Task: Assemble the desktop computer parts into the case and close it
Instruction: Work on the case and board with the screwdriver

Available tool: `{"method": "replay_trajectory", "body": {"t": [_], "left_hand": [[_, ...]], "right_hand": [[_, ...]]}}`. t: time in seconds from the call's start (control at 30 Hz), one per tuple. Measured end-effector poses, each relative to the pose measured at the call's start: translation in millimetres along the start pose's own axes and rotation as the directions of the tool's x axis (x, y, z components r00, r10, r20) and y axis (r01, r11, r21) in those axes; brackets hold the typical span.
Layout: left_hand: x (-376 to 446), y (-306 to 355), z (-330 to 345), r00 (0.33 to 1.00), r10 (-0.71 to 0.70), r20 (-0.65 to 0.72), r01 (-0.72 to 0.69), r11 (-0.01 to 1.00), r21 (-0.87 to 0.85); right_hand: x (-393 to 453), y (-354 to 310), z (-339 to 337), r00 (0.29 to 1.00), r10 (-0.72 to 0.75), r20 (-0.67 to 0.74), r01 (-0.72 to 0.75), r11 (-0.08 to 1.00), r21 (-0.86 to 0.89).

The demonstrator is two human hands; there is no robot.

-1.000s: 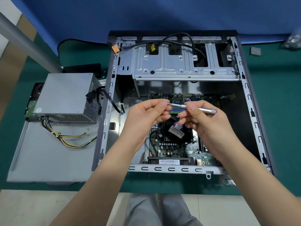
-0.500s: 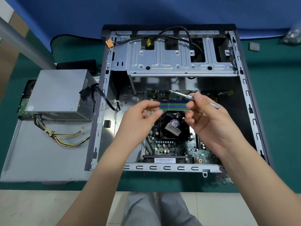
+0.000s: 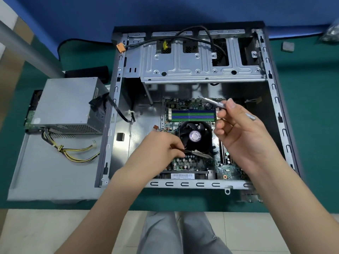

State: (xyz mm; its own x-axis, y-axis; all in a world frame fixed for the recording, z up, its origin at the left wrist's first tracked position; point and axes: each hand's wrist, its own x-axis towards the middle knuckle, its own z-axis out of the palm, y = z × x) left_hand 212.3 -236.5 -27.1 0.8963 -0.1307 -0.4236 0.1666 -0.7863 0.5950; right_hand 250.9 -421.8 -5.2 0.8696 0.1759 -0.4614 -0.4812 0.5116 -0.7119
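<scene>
Inside an open desktop computer case (image 3: 117,107) lying on its side on a green mat (image 3: 311,107), a person's two bare hands work over the motherboard (image 3: 190,162). The left hand (image 3: 161,149), reaching in from 7 o'clock, has its fingers curled at the near-left edge of the black CPU cooler fan (image 3: 195,136); its fingertips look pinched together over something small, though what they grip cannot be told. The right hand (image 3: 242,134), coming in from 5 o'clock, holds a slim silver screwdriver (image 3: 212,102) between thumb and fingers, the tip pointing toward 10 o'clock above the far edge of the board, the handle end showing past the back of the hand. Between the tool and the fan sit the green and blue memory slots (image 3: 192,114). A metal drive cage (image 3: 201,66) spans the case at 12 o'clock, with black cables (image 3: 205,36) draped over it. Outside the case at 9 o'clock, the grey power supply (image 3: 67,105) rests on the detached side panel (image 3: 45,171), its yellow and black wires (image 3: 73,153) trailing toward the case. A small grey block (image 3: 288,46) lies on the mat at 1 o'clock.
</scene>
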Motion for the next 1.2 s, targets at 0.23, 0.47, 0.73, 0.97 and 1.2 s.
{"method": "replay_trajectory", "body": {"t": [0.23,0.47,0.73,0.97,1.2], "left_hand": [[41,34,10,0.843,0.445,0.303,-0.536,0.743,0.401],[68,37,37,0.604,0.675,0.424,-0.762,0.334,0.555],[62,24,13,0.842,0.486,0.234,-0.534,0.688,0.492],[8,-25,-75,0.894,0.424,0.148,-0.417,0.661,0.624],[2,-43,-70,0.901,0.433,0.003,-0.345,0.714,0.609]], "right_hand": [[-3,-17,-5,0.997,-0.066,-0.028,0.067,0.997,0.027],[-4,-21,-16,0.995,-0.081,-0.053,0.083,0.996,0.021],[-10,-20,-23,0.998,-0.065,-0.003,0.065,0.997,0.036],[0,-28,-7,0.957,0.053,0.284,0.085,0.887,-0.453],[25,14,16,0.866,0.341,0.365,0.192,0.447,-0.874]]}}
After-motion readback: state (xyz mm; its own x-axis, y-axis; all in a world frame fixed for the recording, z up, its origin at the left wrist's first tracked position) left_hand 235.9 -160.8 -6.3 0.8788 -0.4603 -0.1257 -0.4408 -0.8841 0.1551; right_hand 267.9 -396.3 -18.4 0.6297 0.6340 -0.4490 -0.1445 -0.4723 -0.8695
